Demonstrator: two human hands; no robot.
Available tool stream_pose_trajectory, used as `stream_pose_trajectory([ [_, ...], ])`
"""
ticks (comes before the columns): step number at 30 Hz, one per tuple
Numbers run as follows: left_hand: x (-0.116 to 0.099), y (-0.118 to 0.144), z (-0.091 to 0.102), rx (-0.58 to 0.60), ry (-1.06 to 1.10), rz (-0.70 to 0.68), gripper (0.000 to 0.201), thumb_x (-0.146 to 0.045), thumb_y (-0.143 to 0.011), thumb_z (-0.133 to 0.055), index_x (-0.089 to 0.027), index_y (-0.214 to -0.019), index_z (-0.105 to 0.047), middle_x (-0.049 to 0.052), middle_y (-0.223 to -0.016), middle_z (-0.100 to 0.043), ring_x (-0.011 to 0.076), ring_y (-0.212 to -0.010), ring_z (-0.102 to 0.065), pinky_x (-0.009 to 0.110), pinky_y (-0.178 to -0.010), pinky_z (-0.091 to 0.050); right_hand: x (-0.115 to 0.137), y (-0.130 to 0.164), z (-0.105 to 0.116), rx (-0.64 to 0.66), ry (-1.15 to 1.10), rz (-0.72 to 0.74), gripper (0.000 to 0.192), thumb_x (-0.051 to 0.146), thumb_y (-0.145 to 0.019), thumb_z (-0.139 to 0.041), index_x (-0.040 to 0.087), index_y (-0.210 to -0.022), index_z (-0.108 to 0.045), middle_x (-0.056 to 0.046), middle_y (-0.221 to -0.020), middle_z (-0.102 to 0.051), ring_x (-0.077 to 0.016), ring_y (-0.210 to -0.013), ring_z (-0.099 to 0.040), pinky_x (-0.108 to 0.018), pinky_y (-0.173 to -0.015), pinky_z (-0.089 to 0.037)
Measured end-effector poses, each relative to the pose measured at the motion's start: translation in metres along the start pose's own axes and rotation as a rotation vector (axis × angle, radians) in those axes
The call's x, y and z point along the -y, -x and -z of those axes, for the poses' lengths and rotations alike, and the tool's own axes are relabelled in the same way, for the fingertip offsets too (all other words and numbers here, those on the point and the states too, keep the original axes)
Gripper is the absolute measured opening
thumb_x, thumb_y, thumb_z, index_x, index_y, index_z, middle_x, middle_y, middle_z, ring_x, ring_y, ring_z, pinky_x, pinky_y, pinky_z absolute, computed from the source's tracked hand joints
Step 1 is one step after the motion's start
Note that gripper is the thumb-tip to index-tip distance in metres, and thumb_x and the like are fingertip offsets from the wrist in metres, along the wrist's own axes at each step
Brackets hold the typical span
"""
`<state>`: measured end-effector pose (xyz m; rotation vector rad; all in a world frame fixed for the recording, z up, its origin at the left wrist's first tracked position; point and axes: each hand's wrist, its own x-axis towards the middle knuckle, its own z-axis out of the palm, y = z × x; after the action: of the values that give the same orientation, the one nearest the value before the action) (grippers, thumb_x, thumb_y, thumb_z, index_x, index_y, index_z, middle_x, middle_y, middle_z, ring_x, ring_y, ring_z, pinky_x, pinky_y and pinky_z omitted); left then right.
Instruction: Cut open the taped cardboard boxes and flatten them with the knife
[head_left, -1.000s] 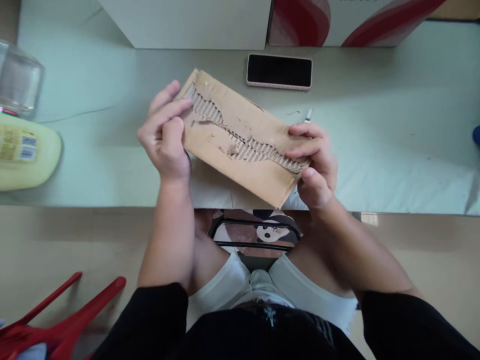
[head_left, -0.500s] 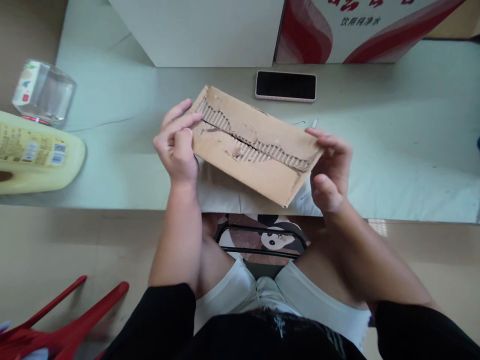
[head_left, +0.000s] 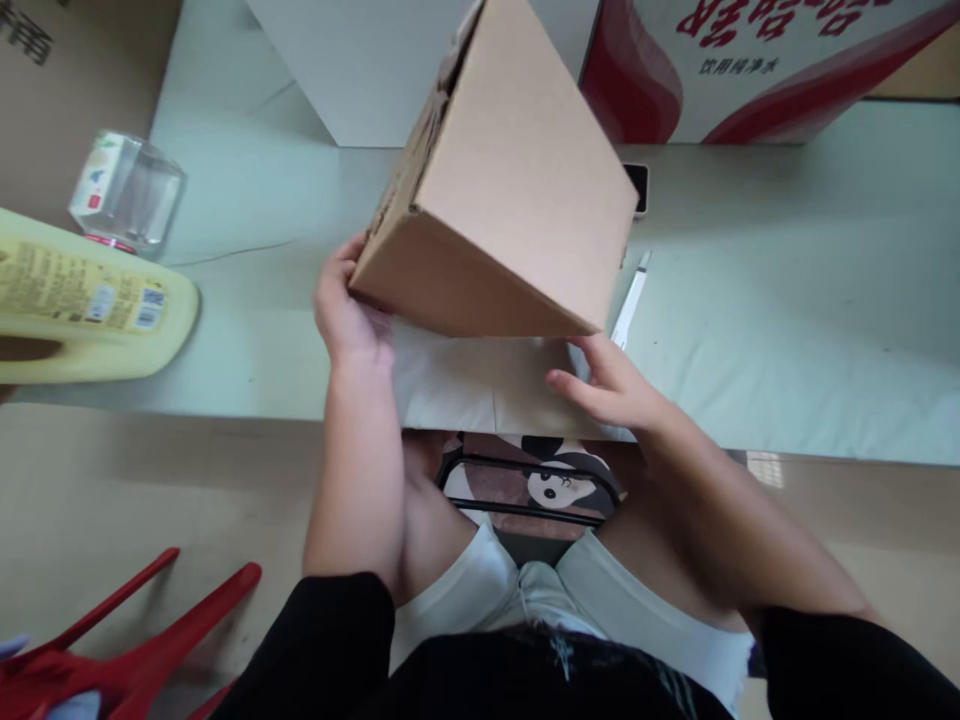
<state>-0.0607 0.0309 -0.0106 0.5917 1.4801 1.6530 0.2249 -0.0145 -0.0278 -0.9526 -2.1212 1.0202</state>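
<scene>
A brown cardboard box (head_left: 525, 170) is tilted up above the table, a plain face turned towards me and its torn, ridged side facing left. My left hand (head_left: 349, 310) grips its lower left corner, with some fingers hidden behind the cardboard. At the lower right corner is my right hand (head_left: 611, 385), its thumb and forefinger apart and a fingertip at the box's edge. Its other fingers are mostly hidden. Just right of the box, a slim white cutter-like tool (head_left: 632, 300) with a pointed tip lies on the cloth.
A phone (head_left: 640, 190) shows partly behind the box. A white carton (head_left: 337, 80) and a red-and-white water carton (head_left: 735, 90) stand at the back. On the left lie a clear bottle (head_left: 139, 195) and a yellow jug (head_left: 97, 305). A red stool (head_left: 142, 650) stands on the floor.
The box has been tipped up and turned, so its torn side now faces left instead of up. My right hand has shifted left and lower on it. The white tool has come into fuller view.
</scene>
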Motion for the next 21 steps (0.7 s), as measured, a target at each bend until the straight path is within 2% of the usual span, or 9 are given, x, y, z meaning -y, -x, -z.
stream_pose_trajectory([
  [2, 0.004, 0.004, -0.004, 0.025, 0.021, 0.040, 0.022, -0.044, -0.085, -0.053, -0.026, -0.090, -0.063, 0.001, -0.093, -0.073, 0.0222, -0.113, -0.065, 0.030, -0.069, -0.052, -0.001, -0.002, -0.002, -0.014, 0.028, 0.018, 0.070, 0.050, -0.096, -0.050, 0.028, -0.159, -0.030, -0.008, -0.166, -0.036, -0.0333, -0.152, -0.036, -0.059, -0.124, -0.033],
  [5, 0.012, 0.008, -0.007, 0.143, 0.021, 0.130, 0.029, -0.051, -0.082, -0.060, -0.023, -0.085, -0.062, 0.004, -0.086, -0.069, 0.0237, -0.096, -0.069, 0.029, -0.062, -0.051, 0.000, -0.003, 0.001, -0.041, 0.083, 0.071, 0.076, 0.050, -0.095, -0.052, 0.030, -0.162, -0.022, -0.006, -0.170, -0.027, -0.0332, -0.158, -0.023, -0.061, -0.129, -0.017],
  [8, 0.020, 0.011, -0.007, 0.283, 0.010, 0.206, 0.043, -0.061, -0.088, -0.050, -0.021, -0.087, -0.064, 0.007, -0.080, -0.066, 0.0247, -0.088, -0.070, 0.031, -0.064, -0.053, 0.003, -0.002, 0.004, -0.026, 0.122, 0.098, 0.075, 0.050, -0.097, -0.051, 0.030, -0.162, -0.021, -0.006, -0.170, -0.027, -0.0315, -0.159, -0.018, -0.061, -0.131, -0.006],
  [11, 0.024, 0.012, -0.005, 0.324, -0.050, 0.215, 0.056, -0.068, -0.091, -0.038, -0.020, -0.092, -0.066, 0.007, -0.079, -0.066, 0.0233, -0.078, -0.071, 0.032, -0.065, -0.053, 0.002, -0.002, 0.005, -0.001, 0.108, 0.060, 0.076, 0.053, -0.097, -0.050, 0.028, -0.163, -0.020, -0.007, -0.169, -0.029, -0.0300, -0.159, -0.021, -0.058, -0.131, -0.010],
  [13, 0.024, 0.014, -0.005, 0.334, -0.108, 0.189, 0.056, -0.070, -0.091, -0.039, -0.021, -0.098, -0.066, 0.008, -0.088, -0.069, 0.0208, -0.073, -0.071, 0.032, -0.066, -0.053, 0.001, -0.002, 0.004, -0.001, 0.081, 0.042, 0.077, 0.055, -0.096, -0.050, 0.028, -0.163, -0.021, -0.008, -0.170, -0.027, -0.0301, -0.159, -0.022, -0.057, -0.131, -0.015],
  [16, 0.020, 0.018, -0.007, 0.359, -0.200, 0.163, 0.053, -0.069, -0.088, -0.047, -0.023, -0.106, -0.065, 0.008, -0.101, -0.071, 0.0168, -0.064, -0.070, 0.029, -0.061, -0.050, 0.001, -0.003, 0.003, -0.046, 0.062, 0.037, 0.078, 0.058, -0.094, -0.053, 0.030, -0.161, -0.025, -0.007, -0.171, -0.023, -0.0320, -0.159, -0.019, -0.059, -0.130, -0.016],
  [19, 0.014, 0.024, -0.009, 0.401, -0.276, 0.215, 0.049, -0.066, -0.086, -0.052, -0.021, -0.101, -0.064, 0.007, -0.093, -0.072, 0.0141, -0.053, -0.066, 0.026, -0.050, -0.043, 0.005, -0.001, 0.003, -0.126, 0.059, 0.040, 0.073, 0.061, -0.093, -0.053, 0.034, -0.158, -0.031, -0.004, -0.171, -0.022, -0.0330, -0.159, -0.018, -0.062, -0.128, -0.020],
  [21, 0.008, 0.029, -0.009, 0.496, -0.332, 0.324, 0.043, -0.061, -0.084, -0.054, -0.020, -0.093, -0.063, 0.006, -0.081, -0.071, 0.0143, -0.050, -0.065, 0.026, -0.045, -0.038, 0.009, 0.001, 0.005, -0.194, 0.039, 0.057, 0.067, 0.062, -0.093, -0.050, 0.039, -0.155, -0.035, -0.002, -0.170, -0.026, -0.0330, -0.159, -0.020, -0.062, -0.126, -0.026],
])
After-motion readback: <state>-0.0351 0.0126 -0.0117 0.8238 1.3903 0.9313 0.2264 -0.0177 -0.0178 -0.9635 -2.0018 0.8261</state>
